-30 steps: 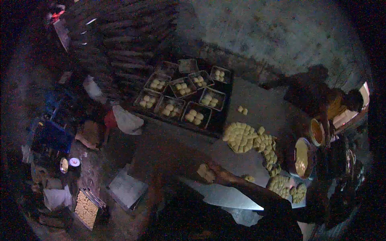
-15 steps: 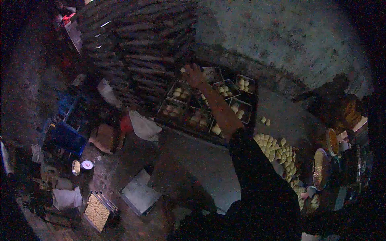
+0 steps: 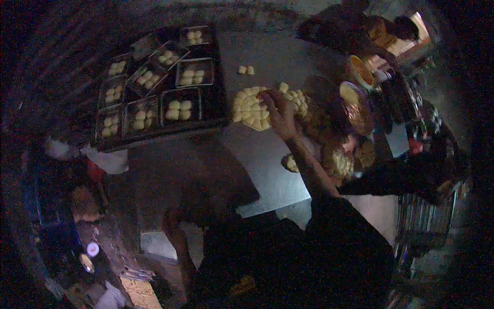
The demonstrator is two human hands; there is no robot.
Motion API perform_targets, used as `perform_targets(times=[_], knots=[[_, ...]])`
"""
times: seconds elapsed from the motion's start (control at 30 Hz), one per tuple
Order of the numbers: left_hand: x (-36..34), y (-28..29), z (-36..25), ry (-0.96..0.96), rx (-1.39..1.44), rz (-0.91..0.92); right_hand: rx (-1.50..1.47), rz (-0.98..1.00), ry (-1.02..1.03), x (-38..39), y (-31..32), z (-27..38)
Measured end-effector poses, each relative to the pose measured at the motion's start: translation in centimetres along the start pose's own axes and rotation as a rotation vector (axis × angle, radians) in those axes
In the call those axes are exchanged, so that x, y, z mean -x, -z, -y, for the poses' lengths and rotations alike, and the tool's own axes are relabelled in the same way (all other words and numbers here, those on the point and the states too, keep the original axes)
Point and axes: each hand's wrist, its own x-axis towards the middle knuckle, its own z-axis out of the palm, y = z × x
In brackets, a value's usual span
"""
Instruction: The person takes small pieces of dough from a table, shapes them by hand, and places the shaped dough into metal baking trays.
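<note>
On the left end of the grey worktop [image 3: 257, 167], a dark tray [image 3: 159, 135] full of metal tins [image 3: 181, 105], most holding a cluster of pale dough balls. Light poor; a bright patch along the worktop's near edge, a broad shadow to its left.

Right of the tray, mid-worktop: a flat round of dough pieces [image 3: 250, 112], cut but packed together. Right hand [image 3: 282, 117] at its right edge, fingers bent and close together, tips at the dough — whether a piece is pinched, I can't make out. A looser cluster [image 3: 298, 101] lies just beyond that hand; two stray pieces [image 3: 246, 70] sit apart toward the far edge.

Left hand [image 3: 172, 220] low, off the near edge, very dim; finger spread and any hold can't be read.

Past the right edge: an orange-lined bowl [image 3: 362, 72], a wide basin [image 3: 355, 108], a co-worker [image 3: 381, 33] at the far right corner. Floor, lower left: blue crate [image 3: 54, 226], small white dish — a laden sheet [image 3: 140, 292] nearer.
</note>
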Motion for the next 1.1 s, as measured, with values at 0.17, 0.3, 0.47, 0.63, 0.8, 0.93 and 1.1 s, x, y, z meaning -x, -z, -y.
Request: perform_targets(times=[0.17,0.3,0.47,0.63,0.8,0.93,1.1], knots=[[0.7,-10.3,-0.7,0.192,0.108,0.627,0.411,0.119,-0.278,16.7,14.9,-6.5],[3.8,-21.8,-2.7,0.011,0.066,0.974,0.056,0.112,-0.497,23.9,16.9,-10.9],[5.1,-34.1,-4.3,-0.250,-0.024,0.999,0.076,0.001,-0.361,26.7,12.1,-14.0],[7.1,-38.9,-1.7,-0.412,0.004,0.890,-0.099,0.028,-0.365,25.3,10.9,-13.6],[8.1,-38.3,-2.4,-0.221,0.102,0.859,-0.419,0.214,-0.625,28.4,16.0,-8.2],[11.7,-37.0,-6.9,-0.007,0.164,1.003,-0.551,-0.153,-0.581,30.0,18.3,-5.5],[15.4,-39.6,-11.9,0.062,0.215,0.871,0.376,-0.191,-0.116,27.5,23.3,-4.6]])
